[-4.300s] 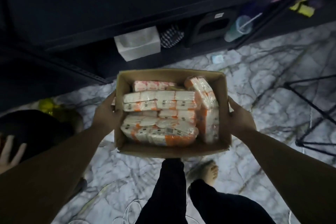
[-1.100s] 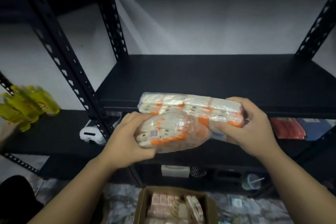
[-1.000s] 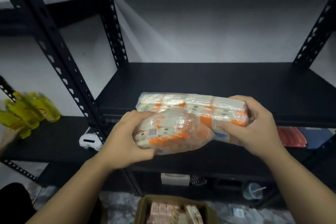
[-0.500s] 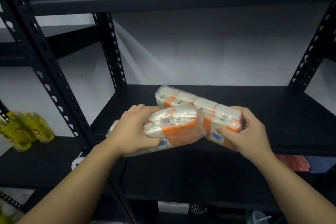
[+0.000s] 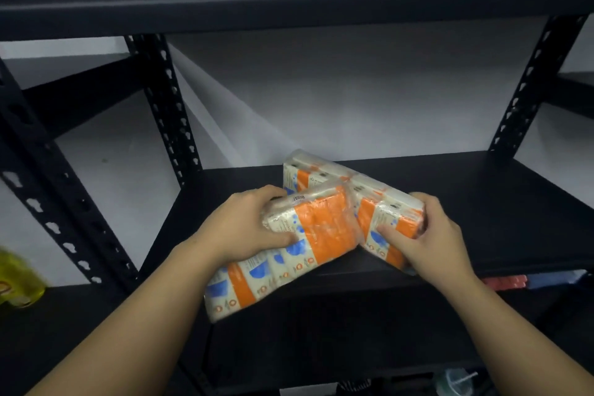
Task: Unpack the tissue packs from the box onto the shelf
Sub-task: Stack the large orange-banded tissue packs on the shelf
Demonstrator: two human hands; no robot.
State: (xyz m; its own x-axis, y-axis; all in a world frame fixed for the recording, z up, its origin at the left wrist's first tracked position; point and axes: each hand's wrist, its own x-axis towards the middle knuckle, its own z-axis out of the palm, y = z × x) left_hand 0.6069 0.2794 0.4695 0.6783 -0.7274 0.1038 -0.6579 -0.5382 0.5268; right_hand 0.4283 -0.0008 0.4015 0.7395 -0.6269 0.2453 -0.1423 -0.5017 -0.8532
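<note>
Both tissue packs (image 5: 321, 228), lifted from the box, now reach the shelf (image 5: 482, 202) at frame centre; left hand (image 5: 244, 231) and right hand (image 5: 430, 241) fingers still grip one each.

No lettering is legible; the left tissue pack (image 5: 289, 244) bears a barcode (image 5: 298, 199) at its 12 o'clock edge, digits blurred; small print beside it cannot be read.

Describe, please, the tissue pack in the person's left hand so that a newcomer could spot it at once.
Find the black metal shelf at chest height. Two wrapped orange-and-white packs meet over its front edge. The left hand's tissue pack, held by the left hand, overhangs the edge and shows a barcode, unlike the right hand's pack.
</note>
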